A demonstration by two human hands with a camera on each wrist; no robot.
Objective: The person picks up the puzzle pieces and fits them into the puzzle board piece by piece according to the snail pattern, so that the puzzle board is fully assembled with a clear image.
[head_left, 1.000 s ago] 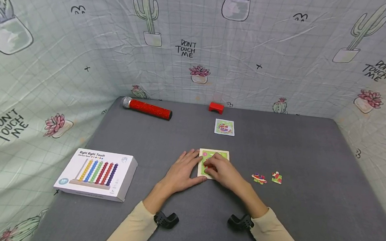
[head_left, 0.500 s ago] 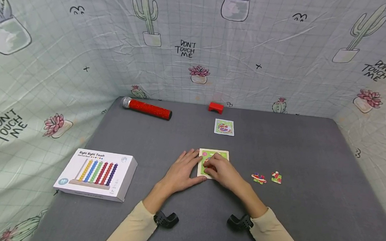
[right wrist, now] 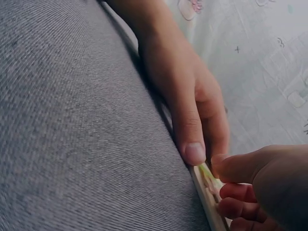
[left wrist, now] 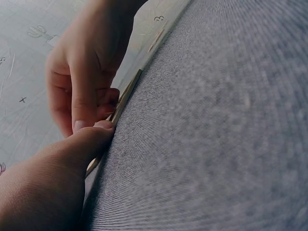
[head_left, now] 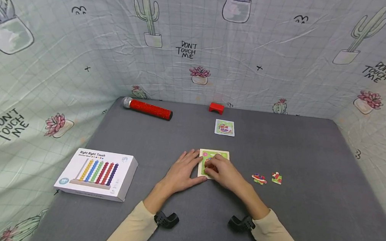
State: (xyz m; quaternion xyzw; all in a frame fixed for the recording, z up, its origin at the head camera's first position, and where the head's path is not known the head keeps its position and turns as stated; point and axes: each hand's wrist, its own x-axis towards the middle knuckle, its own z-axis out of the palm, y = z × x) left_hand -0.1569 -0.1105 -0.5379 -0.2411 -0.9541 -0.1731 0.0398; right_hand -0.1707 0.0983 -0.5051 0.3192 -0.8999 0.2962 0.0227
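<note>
Head view shifts slightly vs. earlier frames: scene sits a few px lower, i.e. small camera tilt, not object motion. Right hand [head_left: 224, 173] on puzzle board [head_left: 215, 154]: fingertips sit marginally closer to the board's left edge than 1 s ago. Left hand [head_left: 183, 172] shows no clear displacement. No other change discernible.

Abacus box [head_left: 96, 174] front left; red microphone [head_left: 147, 109], red block [head_left: 216, 107], picture card [head_left: 225, 127] at back.
</note>
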